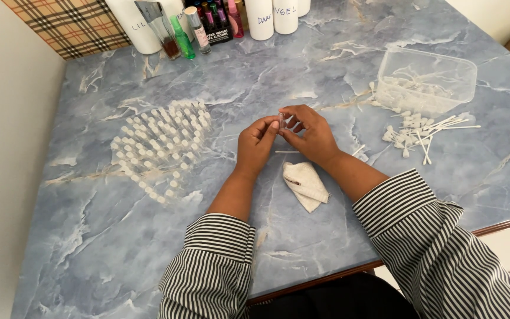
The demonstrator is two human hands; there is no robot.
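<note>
While both hands pinched the small clear vial (281,121) above the blue marbled surface (326,236), left hand (256,145) and right hand (311,137) closed on it, a slip looked likely to roll it into the white cloth (306,185).

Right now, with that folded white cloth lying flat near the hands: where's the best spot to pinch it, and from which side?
Probably the raised top fold of the cloth, pinched from above. It lies flat on the table, so its edges offer little to get under. The near side looks free; the right hand and its forearm crowd the far and right sides.
</note>
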